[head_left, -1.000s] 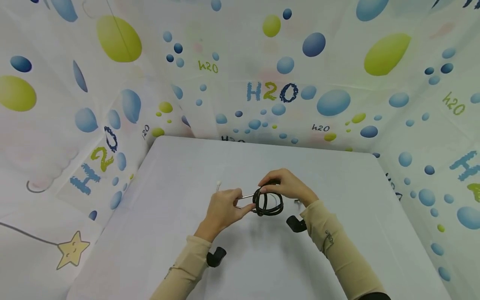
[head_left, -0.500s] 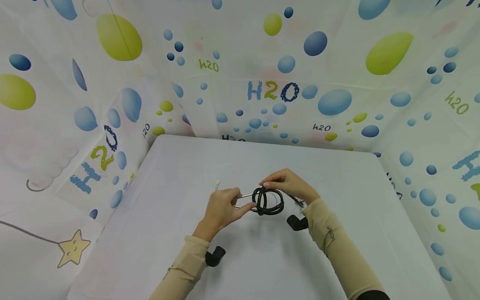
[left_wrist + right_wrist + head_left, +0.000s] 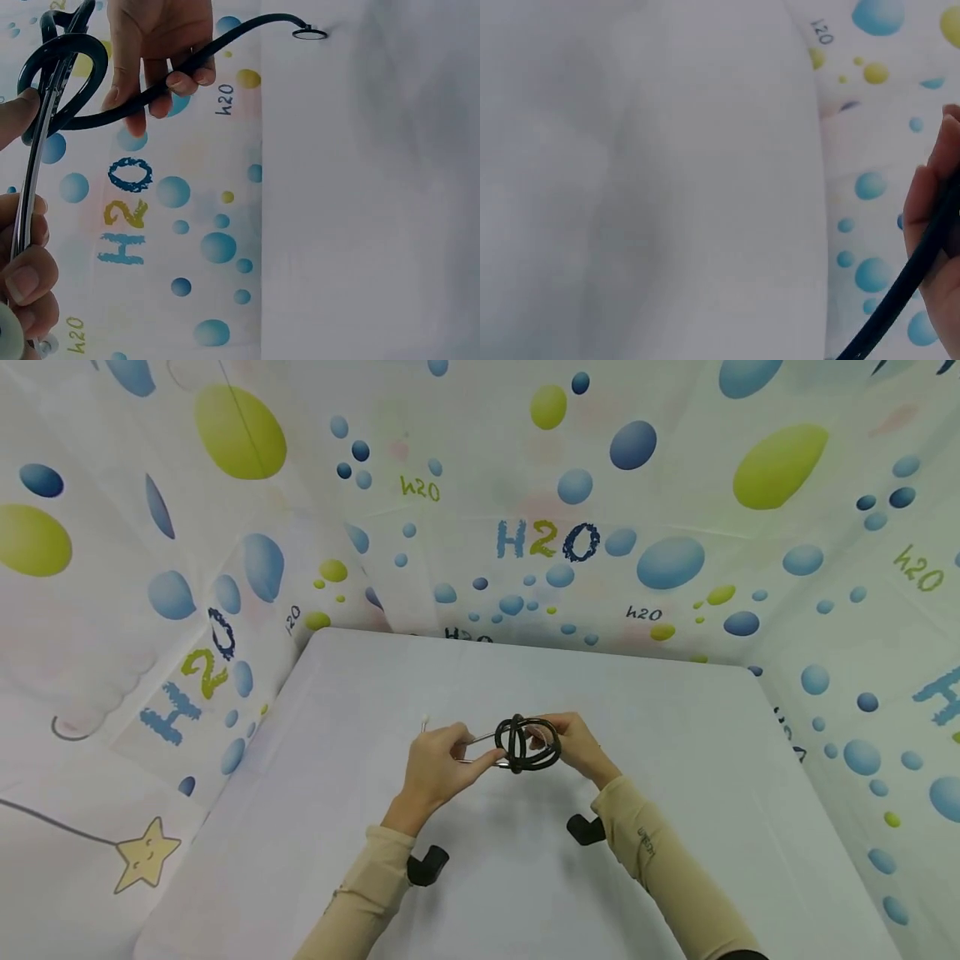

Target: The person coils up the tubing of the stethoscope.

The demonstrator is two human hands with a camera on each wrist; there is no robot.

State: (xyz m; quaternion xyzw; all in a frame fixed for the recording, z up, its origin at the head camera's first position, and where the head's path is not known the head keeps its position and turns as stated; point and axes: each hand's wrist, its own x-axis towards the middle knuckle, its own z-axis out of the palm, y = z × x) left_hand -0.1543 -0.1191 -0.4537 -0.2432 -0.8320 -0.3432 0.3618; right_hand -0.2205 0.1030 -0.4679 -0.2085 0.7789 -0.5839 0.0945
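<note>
A stethoscope with dark tubing (image 3: pixel 534 767) is held above the table, the tubing looped into a coil. My left hand (image 3: pixel 437 770) grips its metal ear tubes (image 3: pixel 37 161) at the left, thumb against the coil. One pale eartip (image 3: pixel 425 722) sticks up beyond that hand in the head view. At the coil's far right side, my right hand (image 3: pixel 576 745) is partly hidden behind the loops. Its fingers bend round a length of tube (image 3: pixel 154 91) in the left wrist view. From there the tube runs out to the round chest piece (image 3: pixel 309 34), which hangs free.
The white table (image 3: pixel 360 693) lies beneath both hands. Printed cloth walls (image 3: pixel 465 460) with blue and green drops rise behind it and at both sides. Dark camera mounts (image 3: pixel 428 866) jut from the sleeves near each wrist.
My right hand has dropped from the top of the coil to behind its right side. Coil and left hand have shifted slightly up and left. The tube end beside the right wrist has left the head view.
</note>
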